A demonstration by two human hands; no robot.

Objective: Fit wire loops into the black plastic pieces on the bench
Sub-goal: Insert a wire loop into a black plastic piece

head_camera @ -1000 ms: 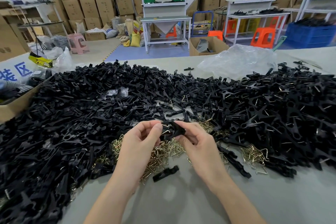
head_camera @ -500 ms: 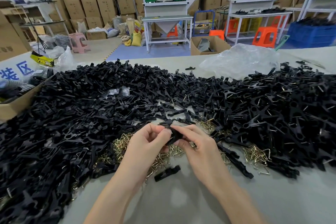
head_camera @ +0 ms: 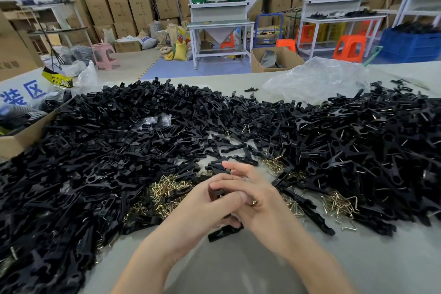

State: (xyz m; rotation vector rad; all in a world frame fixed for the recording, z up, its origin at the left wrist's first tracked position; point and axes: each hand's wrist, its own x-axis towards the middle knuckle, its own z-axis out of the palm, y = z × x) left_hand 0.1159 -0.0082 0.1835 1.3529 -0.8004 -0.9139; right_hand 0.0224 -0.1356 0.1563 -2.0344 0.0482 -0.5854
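The left hand (head_camera: pixel 198 205) curls its fingers round a black plastic piece (head_camera: pixel 216 194), held just right of the heap of wire loops (head_camera: pixel 167 190). The right hand (head_camera: pixel 262 205) overlaps it. Two of its fingers (head_camera: pixel 236 168) lie straight and slightly spread across the left knuckles, and what its thumb and other fingers grip cannot be told. A loose black piece (head_camera: pixel 223 233) lies on the bench (head_camera: pixel 238 270), nearer the person than the loops. A pile of black pieces (head_camera: pixel 107 150) rings the loops left, behind and right. A clear bag (head_camera: pixel 317 79) sits far behind them.
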